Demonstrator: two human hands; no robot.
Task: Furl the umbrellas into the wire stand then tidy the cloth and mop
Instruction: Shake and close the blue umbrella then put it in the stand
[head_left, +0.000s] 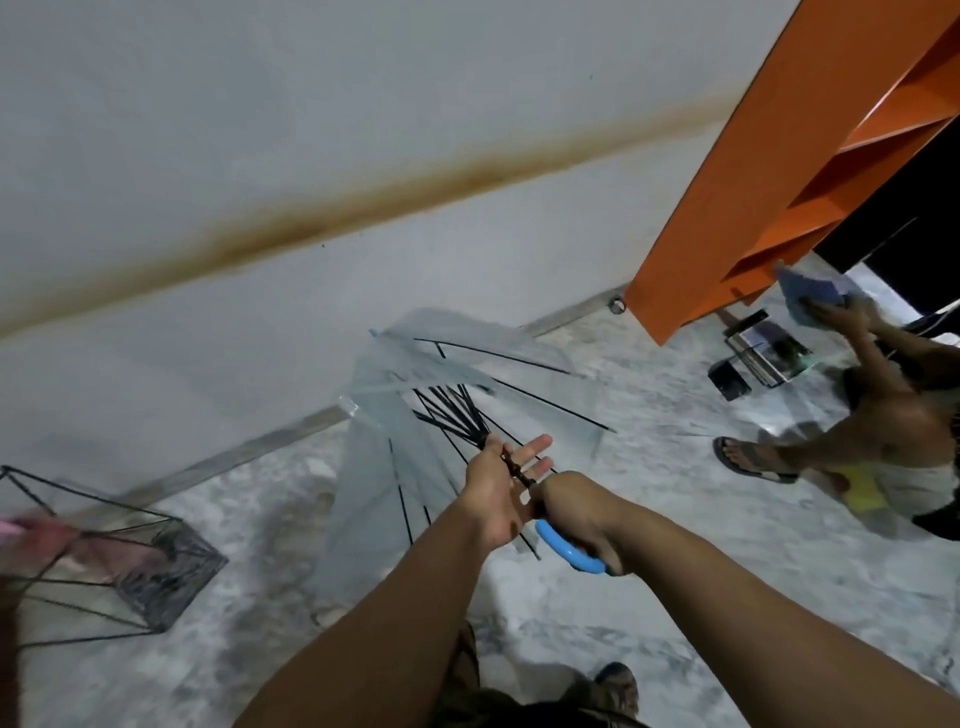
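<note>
A clear plastic umbrella (415, 395) with black ribs points away from me toward the wall, its canopy half collapsed. My right hand (576, 512) grips its curved blue handle (569, 548). My left hand (501, 480) rests on the shaft just ahead of it with the fingers stretched out straight. A black wire stand (104, 551) sits on the floor at the left, and a pink umbrella (31, 530) lies blurred inside it.
An orange shelf unit (769, 171) leans in at the upper right. Another person (893, 415) crouches beside it, holding a blue cloth (810, 293). Dark flat objects (763, 353) lie on the marble floor under the shelf. My foot (618, 680) shows at the bottom.
</note>
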